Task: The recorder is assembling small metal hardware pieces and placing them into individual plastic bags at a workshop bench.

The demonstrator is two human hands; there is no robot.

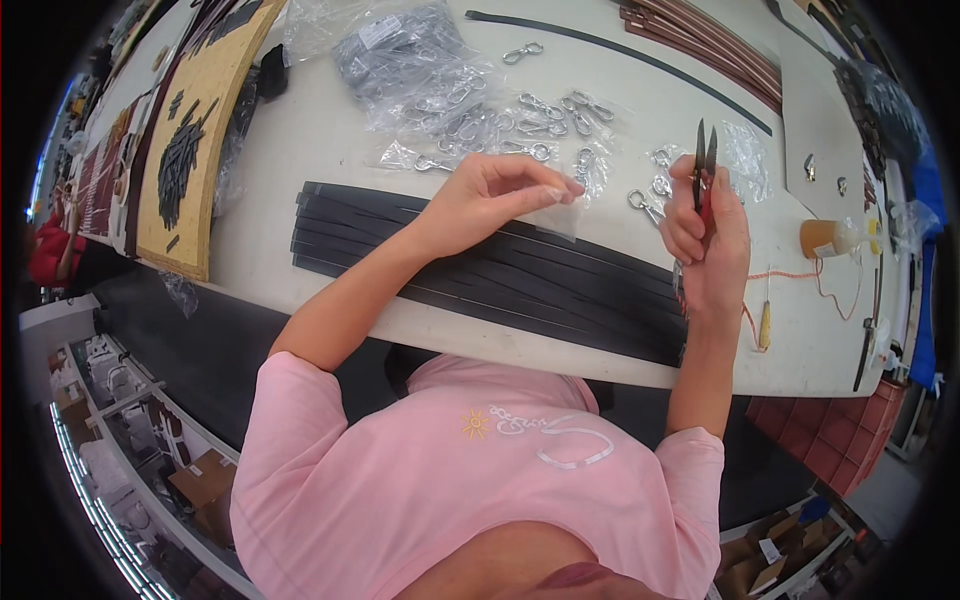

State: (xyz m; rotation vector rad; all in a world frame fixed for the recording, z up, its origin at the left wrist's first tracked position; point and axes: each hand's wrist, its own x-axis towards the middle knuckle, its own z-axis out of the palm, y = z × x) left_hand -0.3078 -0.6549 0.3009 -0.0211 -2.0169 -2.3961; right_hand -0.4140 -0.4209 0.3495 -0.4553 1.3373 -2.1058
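My left hand (495, 200) is closed, thumb and fingertips pinched on a small piece of clear plastic film (557, 222) that hangs over the dark strips. In my right hand (715, 245) is a pair of scissors (706, 160), red-handled, with dark blades pointing up and slightly apart. Below both hands lies a row of long black straps (500, 270) side by side along the table's near edge. Metal snap hooks (540, 128) in clear wrappers are scattered beyond my left hand. A large clear bag (395, 50) full of them sits behind.
A wooden board (205, 150) with small dark pieces stands at left. One long black strap (620, 50) and brown straps (705, 50) lie at the back. At right are an amber bottle (818, 238), orange cord (795, 275) and a yellow-handled awl (765, 325).
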